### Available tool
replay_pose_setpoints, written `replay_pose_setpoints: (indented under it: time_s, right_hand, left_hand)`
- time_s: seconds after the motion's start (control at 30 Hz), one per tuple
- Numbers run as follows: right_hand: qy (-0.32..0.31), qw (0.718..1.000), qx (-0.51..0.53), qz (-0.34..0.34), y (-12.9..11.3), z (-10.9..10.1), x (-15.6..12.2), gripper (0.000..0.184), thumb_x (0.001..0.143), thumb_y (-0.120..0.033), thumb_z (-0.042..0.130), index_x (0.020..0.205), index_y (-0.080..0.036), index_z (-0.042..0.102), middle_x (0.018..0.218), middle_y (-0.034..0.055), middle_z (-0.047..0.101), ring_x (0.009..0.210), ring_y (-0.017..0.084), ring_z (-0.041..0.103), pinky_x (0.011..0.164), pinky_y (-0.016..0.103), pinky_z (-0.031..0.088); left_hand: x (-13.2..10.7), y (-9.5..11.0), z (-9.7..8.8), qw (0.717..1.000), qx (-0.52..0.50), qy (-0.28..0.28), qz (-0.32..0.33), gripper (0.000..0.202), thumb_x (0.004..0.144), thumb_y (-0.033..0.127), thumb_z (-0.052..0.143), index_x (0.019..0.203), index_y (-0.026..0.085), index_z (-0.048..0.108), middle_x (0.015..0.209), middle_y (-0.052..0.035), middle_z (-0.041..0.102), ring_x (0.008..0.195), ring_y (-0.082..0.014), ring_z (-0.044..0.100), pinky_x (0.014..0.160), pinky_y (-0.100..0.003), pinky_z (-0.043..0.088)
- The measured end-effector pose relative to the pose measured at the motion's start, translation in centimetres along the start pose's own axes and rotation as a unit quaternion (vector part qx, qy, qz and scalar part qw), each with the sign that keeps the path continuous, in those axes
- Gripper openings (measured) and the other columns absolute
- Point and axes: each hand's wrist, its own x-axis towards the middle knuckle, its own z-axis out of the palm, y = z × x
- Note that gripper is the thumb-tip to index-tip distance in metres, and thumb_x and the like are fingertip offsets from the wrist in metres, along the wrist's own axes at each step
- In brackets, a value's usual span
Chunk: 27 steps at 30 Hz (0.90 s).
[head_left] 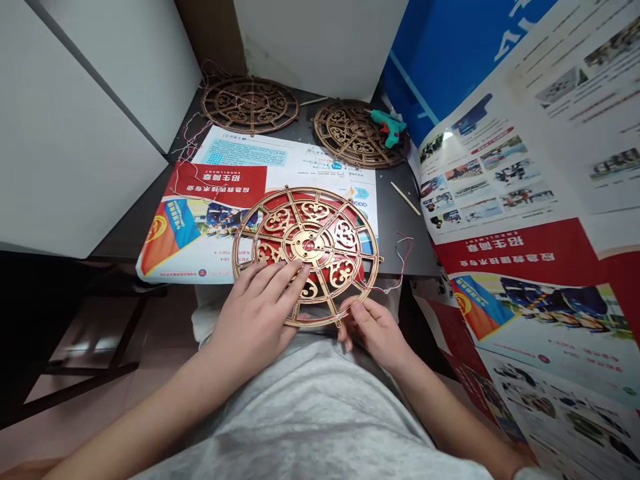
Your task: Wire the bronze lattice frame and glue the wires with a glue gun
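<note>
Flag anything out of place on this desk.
The teal glue gun lies on top of the far right openwork disc rather than on the desk, and thin wires straggle loosely near the desk's left edge. More wire trails beside the held disc. No spill or breakage is clear.

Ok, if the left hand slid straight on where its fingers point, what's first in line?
Likely the round hub of the openwork disc, just ahead of the left hand; exact depth is unclear.
</note>
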Motion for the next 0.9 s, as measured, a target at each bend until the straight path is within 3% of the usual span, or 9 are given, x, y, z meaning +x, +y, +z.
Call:
replay_pose_setpoints:
  time_s: [0.1,0.17,0.23,0.33,0.43,0.57,0.7,0.8,0.9]
  right_hand:
    - [-0.058,0.984,-0.17,0.008,-1.8,-1.6,-1.5,0.048,0.102,-0.058,0.049,0.083,-0.016,0.064,0.059,0.0003,0.062,0.047,0.006,0.05,0.046,0.018,0.035]
    - [-0.121,0.953,-0.273,-0.042,-4.2,-2.8,-2.4,0.037,0.1,-0.047,0.059,0.082,-0.017,0.068,0.062,0.0001,0.063,0.056,0.007,0.055,0.052,0.018,0.037]
    - [-0.118,0.921,-0.347,-0.134,-7.1,-4.0,-2.7,0.022,0.098,-0.035,0.065,0.084,-0.019,0.071,0.069,-0.0009,0.067,0.063,0.006,0.059,0.061,0.018,0.042]
    - [-0.002,0.9,-0.374,-0.224,-10.9,-5.4,-1.2,0.014,0.1,-0.025,0.061,0.092,-0.023,0.072,0.069,-0.0037,0.065,0.06,0.005,0.059,0.058,0.018,0.044]
    - [0.131,0.886,-0.349,-0.277,-13.3,-6.3,1.7,0.016,0.101,-0.027,0.061,0.093,-0.025,0.074,0.066,-0.0043,0.064,0.057,0.006,0.058,0.054,0.019,0.044]
    - [0.193,0.834,-0.406,-0.32,-15.8,-7.0,5.7,0.02,0.099,-0.035,0.064,0.086,-0.023,0.074,0.063,-0.003,0.063,0.056,0.008,0.057,0.055,0.024,0.044]
    - [0.235,0.779,-0.504,-0.289,-18.8,-7.8,9.6,0.034,0.098,-0.049,0.061,0.083,-0.021,0.073,0.063,-0.0001,0.063,0.055,0.011,0.052,0.055,0.029,0.038]
    - [0.278,0.757,-0.555,-0.205,-21.7,-8.6,13.0,0.036,0.097,-0.053,0.059,0.091,-0.021,0.074,0.075,0.0044,0.07,0.066,0.016,0.06,0.062,0.031,0.04]
    - [0.317,0.716,-0.611,-0.12,-25.2,-10.0,17.0,0.042,0.094,-0.056,0.059,0.104,-0.018,0.075,0.083,0.0109,0.072,0.071,0.022,0.061,0.061,0.033,0.039]
  left_hand:
    - [0.6,-0.4,-0.2,1.0,0.006,-0.004,0.007,0.057,0.096,0.045,0.054,0.149,0.025,0.053,0.154,0.0042,0.047,0.135,-0.0177,0.046,0.119,-0.038,0.034]
    - [0.8,-0.5,-0.2,1.0,0.001,-0.009,0.015,0.058,0.094,0.046,0.057,0.148,0.025,0.054,0.152,0.0033,0.048,0.132,-0.0188,0.046,0.118,-0.038,0.034]
    - [1.0,-0.7,-0.1,1.0,-0.007,-0.009,0.019,0.059,0.093,0.049,0.058,0.147,0.024,0.055,0.15,0.0028,0.05,0.131,-0.0191,0.047,0.117,-0.038,0.034]
    - [1.2,-0.9,0.2,0.999,-0.027,-0.007,0.019,0.06,0.091,0.05,0.061,0.145,0.025,0.056,0.149,0.003,0.051,0.129,-0.0188,0.047,0.117,-0.038,0.034]
    - [1.4,-1.3,0.5,0.998,-0.054,-0.004,0.017,0.061,0.088,0.046,0.064,0.145,0.026,0.056,0.15,0.0041,0.05,0.131,-0.0178,0.048,0.118,-0.037,0.033]
    - [1.7,-1.8,0.9,0.997,-0.072,0.003,0.002,0.057,0.087,0.04,0.064,0.143,0.027,0.058,0.149,0.0049,0.051,0.13,-0.0169,0.049,0.12,-0.036,0.031]
    - [2.6,-2.2,1.0,0.996,-0.088,0.001,-0.019,0.059,0.086,0.039,0.066,0.145,0.031,0.056,0.15,0.0052,0.051,0.128,-0.0176,0.051,0.118,-0.036,0.032]
    - [3.7,-2.8,0.9,0.994,-0.102,-0.002,-0.032,0.056,0.088,0.036,0.064,0.143,0.031,0.057,0.15,0.0044,0.051,0.129,-0.0175,0.05,0.118,-0.036,0.033]
    - [4.8,-3.6,0.7,0.994,-0.105,-0.005,-0.037,0.052,0.091,0.039,0.063,0.142,0.03,0.058,0.15,0.0036,0.051,0.13,-0.0172,0.05,0.117,-0.034,0.034]
